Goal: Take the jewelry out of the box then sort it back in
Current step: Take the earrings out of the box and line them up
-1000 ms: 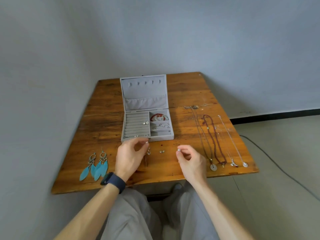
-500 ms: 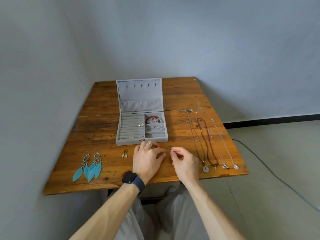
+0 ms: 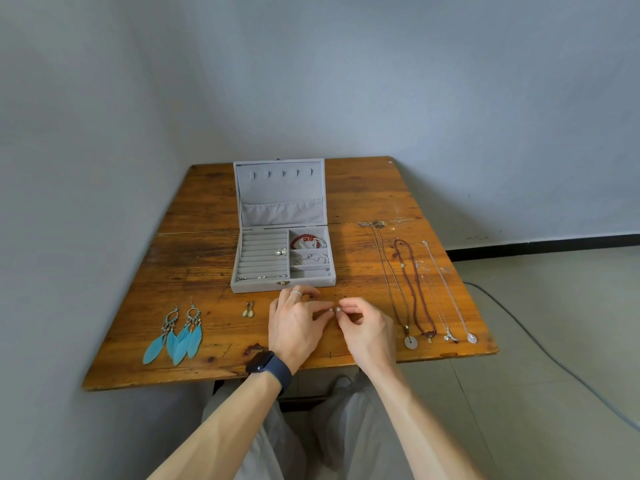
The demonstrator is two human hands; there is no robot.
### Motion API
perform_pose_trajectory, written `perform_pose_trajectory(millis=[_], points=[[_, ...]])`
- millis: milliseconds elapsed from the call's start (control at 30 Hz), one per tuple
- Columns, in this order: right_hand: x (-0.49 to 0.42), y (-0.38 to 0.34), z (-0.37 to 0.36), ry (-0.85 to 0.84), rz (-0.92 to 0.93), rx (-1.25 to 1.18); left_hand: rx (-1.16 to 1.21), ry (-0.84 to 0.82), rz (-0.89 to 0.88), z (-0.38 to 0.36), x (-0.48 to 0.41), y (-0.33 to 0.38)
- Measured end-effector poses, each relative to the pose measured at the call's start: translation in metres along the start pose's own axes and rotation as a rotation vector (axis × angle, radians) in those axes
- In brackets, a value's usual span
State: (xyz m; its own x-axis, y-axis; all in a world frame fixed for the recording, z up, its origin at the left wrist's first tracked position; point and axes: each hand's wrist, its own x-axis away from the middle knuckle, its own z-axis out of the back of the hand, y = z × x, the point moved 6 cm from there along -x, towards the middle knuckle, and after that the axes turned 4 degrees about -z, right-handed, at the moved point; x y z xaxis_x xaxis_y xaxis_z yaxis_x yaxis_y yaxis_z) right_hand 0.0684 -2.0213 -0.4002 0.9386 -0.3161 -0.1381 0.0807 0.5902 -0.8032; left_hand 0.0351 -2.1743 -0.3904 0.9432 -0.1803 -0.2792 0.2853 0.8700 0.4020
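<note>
Pinching tiny piece (image 3: 335,309), L grip (image 3: 296,326), R grip (image 3: 369,329)

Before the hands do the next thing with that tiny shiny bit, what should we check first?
1. Jewelry box lid open: ok.
2. Tiny silver piece held: ok. The right hand pinches it and the left hand meets it with its fingertips.
3. What the piece is: cannot tell, too small.
4. Box emptied: not ok. The red bracelet and silver pieces are inside.
5. Necklaces lying straight, apart from the hands: ok.
6. Feather earrings out of the way: ok.
</note>
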Motion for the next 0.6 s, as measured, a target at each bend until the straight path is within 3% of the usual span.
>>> perform_pose_trajectory(millis=[600], points=[[-0.0015, 0.0013, 0.0012, -0.012, -0.032, 0.022, 0.016, -0.021, -0.005, 0.0055, -0.0033, -0.0028]])
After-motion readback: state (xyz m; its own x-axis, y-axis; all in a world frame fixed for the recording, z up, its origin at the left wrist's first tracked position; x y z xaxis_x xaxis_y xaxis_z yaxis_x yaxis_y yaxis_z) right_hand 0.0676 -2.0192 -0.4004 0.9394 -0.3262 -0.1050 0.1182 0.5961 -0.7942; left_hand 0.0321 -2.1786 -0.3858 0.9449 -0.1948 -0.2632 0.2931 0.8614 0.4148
